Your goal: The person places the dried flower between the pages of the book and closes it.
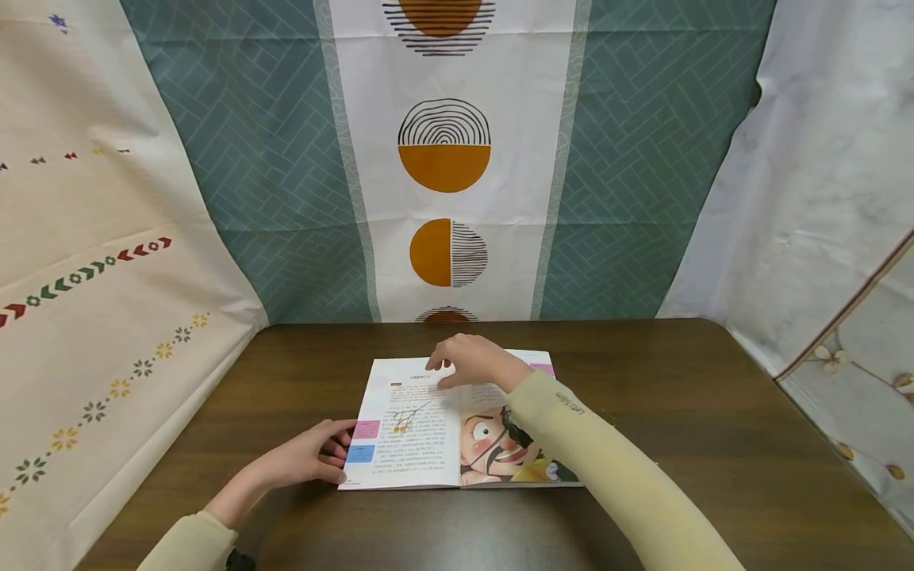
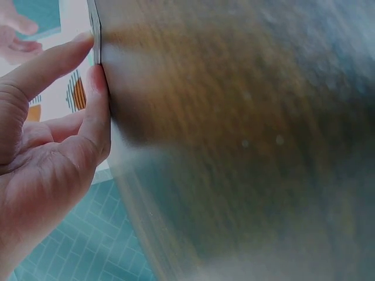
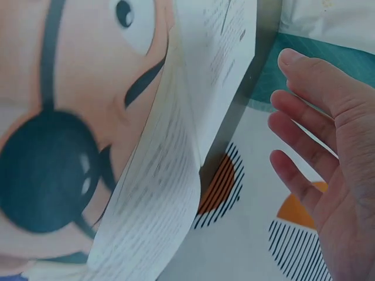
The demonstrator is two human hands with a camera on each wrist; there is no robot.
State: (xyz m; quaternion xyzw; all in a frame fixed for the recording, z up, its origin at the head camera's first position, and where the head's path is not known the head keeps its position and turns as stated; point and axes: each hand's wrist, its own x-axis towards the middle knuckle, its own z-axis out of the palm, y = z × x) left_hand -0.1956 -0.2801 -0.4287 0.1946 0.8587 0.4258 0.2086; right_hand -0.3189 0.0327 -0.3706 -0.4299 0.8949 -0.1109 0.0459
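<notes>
An open book (image 1: 421, 468) lies on the brown table, with printed text and pink and blue boxes on its left page and a large cartoon face (image 1: 489, 444) on the right. My left hand (image 1: 314, 454) rests at the book's left edge, fingers loosely bent. Fingertips touch that edge (image 2: 97, 41) in the left wrist view. Over the upper middle of the book is my right hand (image 1: 474, 363), its thumb and fingers apart with nothing between them. Near the hand, a text page (image 3: 158, 199) curves upward in the right wrist view.
The brown wooden table (image 1: 664, 396) extends around the book. Behind it hangs a green and white cloth (image 1: 514, 198) with orange half-circles. A cream patterned cloth (image 1: 128, 301) borders the left side and a pale floral cloth (image 1: 821, 198) the right.
</notes>
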